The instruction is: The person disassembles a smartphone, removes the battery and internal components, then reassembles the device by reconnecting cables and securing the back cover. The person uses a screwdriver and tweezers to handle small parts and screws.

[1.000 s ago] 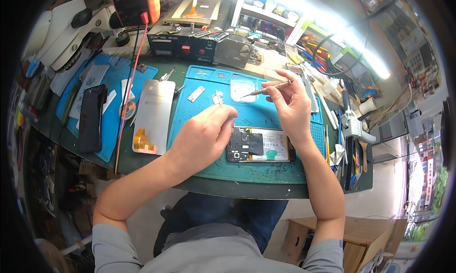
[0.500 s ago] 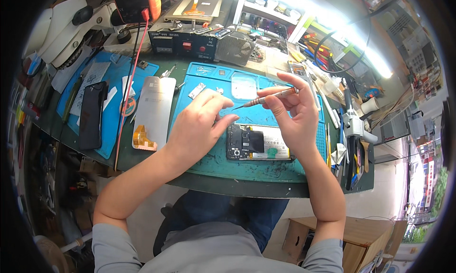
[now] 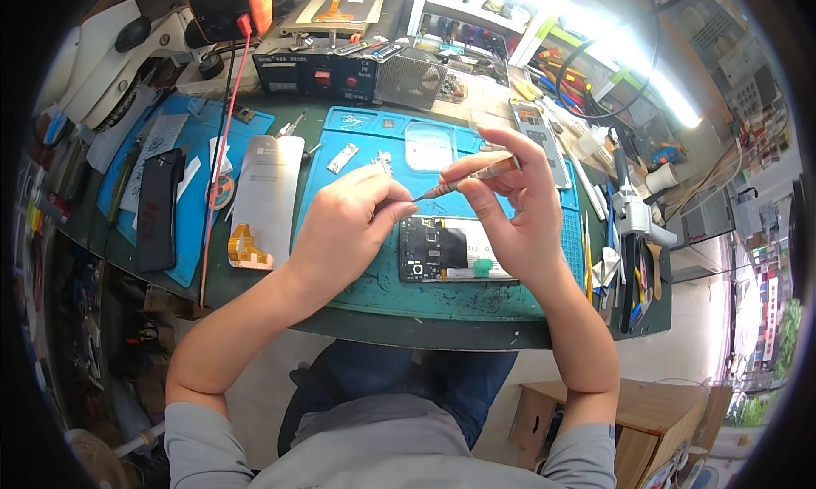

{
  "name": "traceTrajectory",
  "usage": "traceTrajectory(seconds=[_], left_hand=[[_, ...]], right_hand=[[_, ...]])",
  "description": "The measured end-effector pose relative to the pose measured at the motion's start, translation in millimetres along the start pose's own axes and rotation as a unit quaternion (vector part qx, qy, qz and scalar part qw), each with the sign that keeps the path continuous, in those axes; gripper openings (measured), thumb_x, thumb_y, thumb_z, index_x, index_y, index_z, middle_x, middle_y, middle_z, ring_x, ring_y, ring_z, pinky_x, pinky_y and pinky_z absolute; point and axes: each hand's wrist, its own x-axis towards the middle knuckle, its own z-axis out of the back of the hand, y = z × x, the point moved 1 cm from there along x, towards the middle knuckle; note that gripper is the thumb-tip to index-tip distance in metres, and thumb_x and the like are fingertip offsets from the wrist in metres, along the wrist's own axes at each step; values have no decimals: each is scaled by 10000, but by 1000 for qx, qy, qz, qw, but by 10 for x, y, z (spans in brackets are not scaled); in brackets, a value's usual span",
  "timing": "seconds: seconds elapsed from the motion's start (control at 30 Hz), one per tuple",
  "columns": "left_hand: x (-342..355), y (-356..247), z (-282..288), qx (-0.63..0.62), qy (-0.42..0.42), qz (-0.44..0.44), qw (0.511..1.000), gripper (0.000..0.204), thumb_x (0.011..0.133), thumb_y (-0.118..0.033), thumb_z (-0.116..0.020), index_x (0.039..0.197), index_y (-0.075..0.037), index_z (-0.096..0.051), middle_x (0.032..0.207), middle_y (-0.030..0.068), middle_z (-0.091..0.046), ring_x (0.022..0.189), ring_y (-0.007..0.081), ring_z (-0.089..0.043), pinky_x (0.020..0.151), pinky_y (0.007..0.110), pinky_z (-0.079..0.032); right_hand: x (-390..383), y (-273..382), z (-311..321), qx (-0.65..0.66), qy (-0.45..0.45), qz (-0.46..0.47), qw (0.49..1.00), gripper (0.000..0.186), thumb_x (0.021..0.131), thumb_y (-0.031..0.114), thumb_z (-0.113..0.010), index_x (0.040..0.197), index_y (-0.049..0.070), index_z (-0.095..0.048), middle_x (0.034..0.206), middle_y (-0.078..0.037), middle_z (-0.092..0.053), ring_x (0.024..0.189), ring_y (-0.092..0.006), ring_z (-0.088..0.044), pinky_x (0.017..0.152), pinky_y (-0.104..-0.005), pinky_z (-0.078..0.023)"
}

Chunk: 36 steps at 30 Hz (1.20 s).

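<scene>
My right hand (image 3: 518, 217) grips a slim precision screwdriver (image 3: 450, 185) nearly horizontally, its tip pointing left. My left hand (image 3: 344, 225) has thumb and forefinger pinched at that tip; whether they hold a tiny part there is too small to tell. Below them an opened phone (image 3: 433, 251), with black board cover, battery and green tab, lies on a blue repair mat (image 3: 365, 298). Behind my hands are a clear plastic tray (image 3: 429, 144) and small metal parts (image 3: 343, 157).
Left lie a silver panel with orange flex cable (image 3: 263, 183) and a dark phone (image 3: 158, 213). Behind stand a multimeter (image 3: 223, 4), microscope (image 3: 115, 59) and black powered unit (image 3: 310, 76). Assorted tools (image 3: 633, 225) crowd the right edge.
The screwdriver and my right fingers have dropped lower and moved left. My left thumb and forefinger, earlier short of the tip, now meet it.
</scene>
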Motion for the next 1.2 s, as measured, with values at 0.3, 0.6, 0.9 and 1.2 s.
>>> traceTrajectory(seconds=[0.3,0.6,0.9,1.2], left_hand=[[-59,58,48,11,110,30,993,184,991,-9,-680,1149,-7,-775,1002,94,-647,993,263,-628,889,380,-514],[-75,52,23,-4,95,19,995,170,968,0,-668,1103,-3,-772,1005,139,-680,1014,341,-648,902,433,-523],[-57,5,49,25,116,59,991,159,926,-99,-777,1045,-6,-728,997,138,-672,993,333,-647,884,431,-525],[-62,52,64,8,116,23,993,220,920,-81,-804,1100,4,-711,952,91,-619,853,225,-622,759,358,-530]], right_hand=[[21,59,-73,-139,42,44,988,557,985,-1,-705,1507,66,-523,986,-128,-767,883,-263,-773,784,-370,-613],[67,49,-96,-117,102,73,985,568,950,-5,-709,1488,114,-571,985,-106,-758,885,-290,-762,753,-371,-613],[117,129,-170,-137,81,44,986,588,958,1,-674,1520,132,-564,1022,-101,-740,884,-293,-749,734,-386,-603],[149,129,-191,-195,53,66,977,612,933,134,-783,1509,131,-576,972,-68,-724,768,-236,-720,635,-366,-581]])
